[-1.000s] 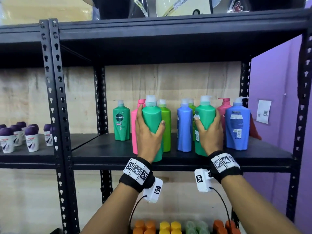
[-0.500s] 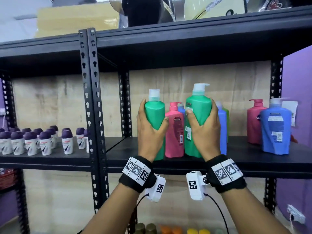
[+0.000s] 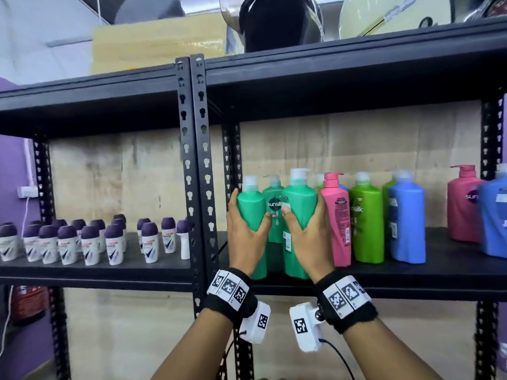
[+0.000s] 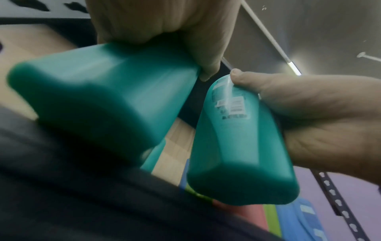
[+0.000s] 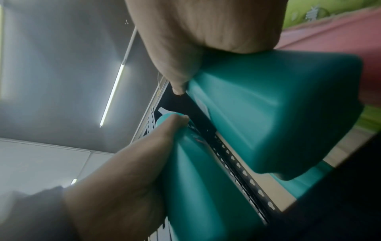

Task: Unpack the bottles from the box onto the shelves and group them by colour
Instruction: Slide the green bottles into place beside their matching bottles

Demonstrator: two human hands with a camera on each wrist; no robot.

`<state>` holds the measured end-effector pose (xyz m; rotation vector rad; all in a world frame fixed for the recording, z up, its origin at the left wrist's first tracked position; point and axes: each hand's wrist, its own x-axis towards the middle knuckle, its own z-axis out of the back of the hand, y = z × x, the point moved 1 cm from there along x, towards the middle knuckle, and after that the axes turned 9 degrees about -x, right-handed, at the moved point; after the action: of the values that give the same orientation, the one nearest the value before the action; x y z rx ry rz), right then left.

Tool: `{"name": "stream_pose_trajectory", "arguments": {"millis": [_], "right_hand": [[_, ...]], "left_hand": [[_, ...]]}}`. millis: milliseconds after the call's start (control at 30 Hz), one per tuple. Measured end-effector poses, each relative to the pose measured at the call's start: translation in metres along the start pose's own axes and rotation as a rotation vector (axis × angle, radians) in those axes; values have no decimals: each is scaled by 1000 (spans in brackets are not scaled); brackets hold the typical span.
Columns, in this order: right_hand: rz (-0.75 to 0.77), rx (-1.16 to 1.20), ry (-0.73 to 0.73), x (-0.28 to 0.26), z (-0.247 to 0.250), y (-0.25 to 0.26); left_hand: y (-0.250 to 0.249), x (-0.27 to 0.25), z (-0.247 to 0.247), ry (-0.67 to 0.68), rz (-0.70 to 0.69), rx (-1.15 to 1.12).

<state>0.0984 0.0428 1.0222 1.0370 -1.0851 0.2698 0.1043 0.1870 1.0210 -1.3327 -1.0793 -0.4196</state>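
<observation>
My left hand point(image 3: 245, 237) grips a teal-green pump bottle point(image 3: 251, 209) at the left end of the black shelf point(image 3: 411, 281). My right hand point(image 3: 307, 237) grips a second, larger teal-green bottle point(image 3: 300, 204) just to its right. A third teal-green bottle point(image 3: 274, 207) with a Sunsilk label stands behind, between the two. In the left wrist view the held bottle point(image 4: 107, 91) fills the left, with the other bottle point(image 4: 237, 146) and my right hand point(image 4: 309, 117) beside it. In the right wrist view the larger bottle point(image 5: 278, 114) shows from below.
To the right on the same shelf stand a pink bottle point(image 3: 336, 220), lime-green bottles point(image 3: 366, 220), a blue bottle point(image 3: 407, 223), another pink one point(image 3: 463, 207) and another blue one point(image 3: 496, 218). Small purple-capped roll-on bottles point(image 3: 90, 242) fill the left bay. An upright post point(image 3: 196, 174) divides the bays.
Both hands have carried the two teal-green bottles leftward along the shelf, past the pink bottle, to the left end beside the third teal-green bottle.
</observation>
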Motion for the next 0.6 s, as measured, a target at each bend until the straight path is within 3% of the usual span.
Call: {"name": "stream_pose_trajectory", "arguments": {"millis": [367,600], "right_hand": [[-2,-60,38,6,-42,-24],[-266,198,218,-6,-49,-54]], "left_hand": [[39,18,7,-11,138,-99],[64,8,4,-8,266,-108]]}}
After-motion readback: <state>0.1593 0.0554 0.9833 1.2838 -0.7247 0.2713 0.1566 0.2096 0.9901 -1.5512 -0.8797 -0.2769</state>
